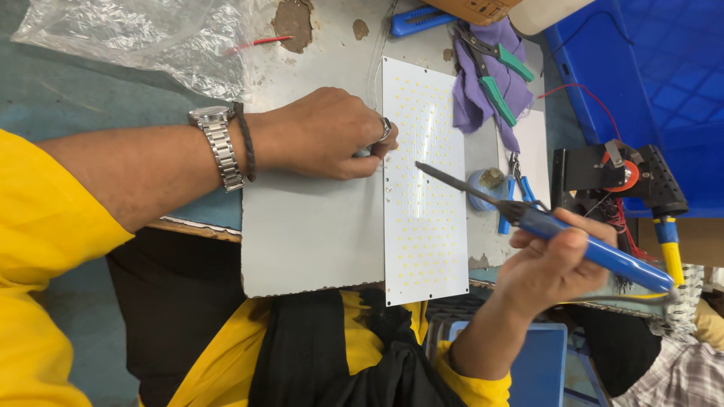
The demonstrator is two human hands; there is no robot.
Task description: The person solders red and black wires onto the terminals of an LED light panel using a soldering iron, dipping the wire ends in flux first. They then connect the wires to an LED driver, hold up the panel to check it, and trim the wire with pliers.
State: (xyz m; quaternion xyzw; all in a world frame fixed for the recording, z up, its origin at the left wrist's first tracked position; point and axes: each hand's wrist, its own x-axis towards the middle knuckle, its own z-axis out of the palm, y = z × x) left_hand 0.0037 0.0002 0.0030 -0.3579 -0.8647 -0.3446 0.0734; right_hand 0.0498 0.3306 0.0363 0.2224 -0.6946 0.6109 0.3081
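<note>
Yellow sleeves frame us; right hand [547, 264] grips blue-handled soldering iron [543, 222], left hand [324, 132] fingers curled pin white rectangular LED panel [424, 181]: tip may scorch fingers.

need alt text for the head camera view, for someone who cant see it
A person's right hand holds a blue-handled soldering iron, its tip over a white panel dotted with small yellow lights. The left hand, with a wristwatch, presses the panel's edge onto a grey metal sheet. Green-handled pliers lie on a purple cloth beyond.
</note>
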